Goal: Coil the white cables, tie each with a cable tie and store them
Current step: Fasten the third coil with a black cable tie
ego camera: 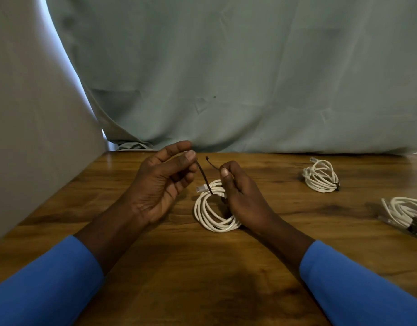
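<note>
I see the left hand (160, 182) pinching one end of the cable tie (204, 178) between thumb and forefinger, its other fingers loosely curled. The right hand (240, 196) pinches the tie's headed end, thumb on top (its other fingers are hidden from me). The tie loops under the top of the white coil (210, 215), mid-table, touching the right hand. Well apart to the right, the far tied coil (320, 176) lies near the table's (202, 278) back edge by the sheet (250, 78), and the second tied coil (405, 212) is cut by the frame edge. Bare wood opens between the blue sleeves (38, 290).
</note>
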The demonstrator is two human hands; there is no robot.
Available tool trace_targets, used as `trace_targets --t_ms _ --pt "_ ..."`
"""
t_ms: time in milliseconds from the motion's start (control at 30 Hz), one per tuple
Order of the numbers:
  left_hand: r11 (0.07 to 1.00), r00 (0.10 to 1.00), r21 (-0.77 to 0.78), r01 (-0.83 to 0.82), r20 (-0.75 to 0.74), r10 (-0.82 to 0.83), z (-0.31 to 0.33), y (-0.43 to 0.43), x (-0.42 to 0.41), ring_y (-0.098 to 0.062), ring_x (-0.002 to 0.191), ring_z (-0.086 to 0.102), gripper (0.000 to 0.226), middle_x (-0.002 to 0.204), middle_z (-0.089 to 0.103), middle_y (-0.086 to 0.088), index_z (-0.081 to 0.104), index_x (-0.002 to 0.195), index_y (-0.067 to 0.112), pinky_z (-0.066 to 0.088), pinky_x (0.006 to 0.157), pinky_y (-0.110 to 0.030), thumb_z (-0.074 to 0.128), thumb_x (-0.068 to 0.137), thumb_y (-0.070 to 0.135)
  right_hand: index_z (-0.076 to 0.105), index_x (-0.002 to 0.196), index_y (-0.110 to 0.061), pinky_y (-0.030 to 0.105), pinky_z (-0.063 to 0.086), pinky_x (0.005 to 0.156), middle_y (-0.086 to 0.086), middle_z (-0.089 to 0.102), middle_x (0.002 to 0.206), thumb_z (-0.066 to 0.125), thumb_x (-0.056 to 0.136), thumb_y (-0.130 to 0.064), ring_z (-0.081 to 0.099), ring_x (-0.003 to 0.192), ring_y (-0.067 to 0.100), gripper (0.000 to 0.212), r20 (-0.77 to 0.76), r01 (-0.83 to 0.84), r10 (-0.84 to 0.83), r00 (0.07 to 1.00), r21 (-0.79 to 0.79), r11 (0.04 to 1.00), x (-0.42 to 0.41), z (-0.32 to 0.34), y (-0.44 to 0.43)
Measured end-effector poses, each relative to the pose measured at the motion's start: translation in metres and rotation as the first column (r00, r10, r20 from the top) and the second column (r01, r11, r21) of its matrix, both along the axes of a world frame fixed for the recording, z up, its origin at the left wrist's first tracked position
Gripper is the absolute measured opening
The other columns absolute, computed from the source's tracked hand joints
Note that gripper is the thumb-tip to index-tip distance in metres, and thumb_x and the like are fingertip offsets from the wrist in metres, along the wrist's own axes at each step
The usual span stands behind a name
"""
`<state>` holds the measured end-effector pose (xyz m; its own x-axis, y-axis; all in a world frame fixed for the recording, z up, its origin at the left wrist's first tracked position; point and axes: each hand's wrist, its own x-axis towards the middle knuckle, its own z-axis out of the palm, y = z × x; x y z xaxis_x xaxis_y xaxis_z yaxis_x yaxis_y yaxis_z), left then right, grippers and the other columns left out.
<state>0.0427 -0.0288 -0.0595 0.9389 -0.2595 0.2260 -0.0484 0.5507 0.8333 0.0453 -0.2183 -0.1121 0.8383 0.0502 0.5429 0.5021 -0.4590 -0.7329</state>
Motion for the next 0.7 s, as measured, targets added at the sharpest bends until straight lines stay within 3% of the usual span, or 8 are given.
trace_targets --t_ms 167,267,433,700 --pt "0.999 1.000 -0.040 0.015 -0.024 -0.016 -0.004 -0.009 -0.001 -0.014 0.084 0.077 0.047 0.089 0.078 -0.001 0.069 0.120 0.016 0.061 0.069 -0.023 0.072 0.073 0.011 0.050 0.091 -0.030 0.051 0.048 0.059 -0.009 0.049 0.062 0.037 0.111 -0.042 0.049 0.057 0.009 0.028 0.031 0.043 -0.043 0.999 -0.001 0.999 0.002 -0.001 0.001" --pt "1.000 0.999 -0.017 0.018 -0.047 -0.019 -0.004 -0.016 -0.002 -0.012 0.079 0.077 0.038 0.088 0.080 -0.003 0.071 0.111 0.011 0.061 0.065 -0.022 0.071 0.074 0.012 0.052 0.091 -0.027 0.054 0.049 0.061 -0.007 0.052 0.064 0.037 0.112 -0.041 0.052 0.059 0.012 0.029 0.069 0.069 -0.069 0.995 0.002 0.998 0.005 -0.003 0.001" --pt "0.995 1.000 0.095 -0.002 -0.013 0.004 -0.011 -0.023 -0.004 -0.012 0.067 0.071 0.033 0.085 0.078 -0.009 0.074 0.105 0.004 0.059 0.060 -0.023 0.073 0.072 0.008 0.056 0.097 -0.022 0.056 0.051 0.065 0.011 0.063 0.076 0.036 0.109 -0.045 0.063 0.069 0.032 0.033 0.093 0.060 -0.060 0.994 0.005 0.998 0.010 -0.006 0.001" --pt "0.997 1.000 0.071 -0.028 0.016 0.027 -0.007 -0.021 -0.001 -0.013 0.072 0.074 0.042 0.090 0.078 -0.011 0.072 0.115 0.002 0.061 0.064 -0.024 0.072 0.073 0.008 0.056 0.097 -0.021 0.054 0.049 0.061 0.009 0.060 0.072 0.037 0.111 -0.039 0.059 0.064 0.029 0.030 0.138 0.062 -0.058 0.989 -0.025 0.998 0.010 -0.005 0.001"
